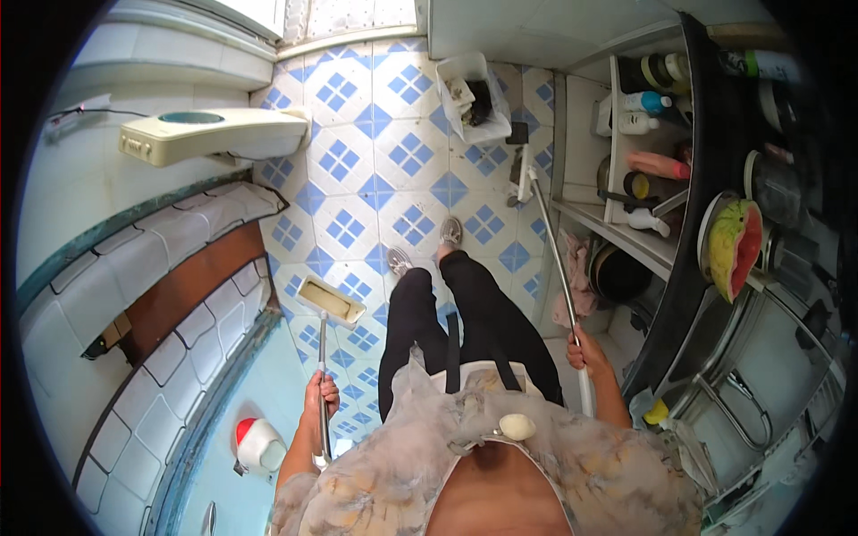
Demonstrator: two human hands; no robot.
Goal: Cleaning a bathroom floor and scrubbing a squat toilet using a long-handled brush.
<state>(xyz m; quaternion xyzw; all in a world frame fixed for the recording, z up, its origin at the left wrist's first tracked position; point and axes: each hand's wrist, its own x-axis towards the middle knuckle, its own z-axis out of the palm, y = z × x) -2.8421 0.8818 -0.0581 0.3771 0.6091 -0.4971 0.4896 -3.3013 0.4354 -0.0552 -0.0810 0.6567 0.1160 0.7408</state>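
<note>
Dustpan (330, 301) — I have left fingers (330, 392) curled round handle; right fingers (583, 350) wrap broom (558, 259) pole — head near white bin (492, 133).

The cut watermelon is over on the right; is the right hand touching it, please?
No, the right hand grips a long silver pole, clearly apart from the cut watermelon.

You seem to be in a home kitchen: cut watermelon (731, 247) at right, shelved bottles (636, 123) upper right, patterned floor tiles (339, 162) upper centre.
</note>
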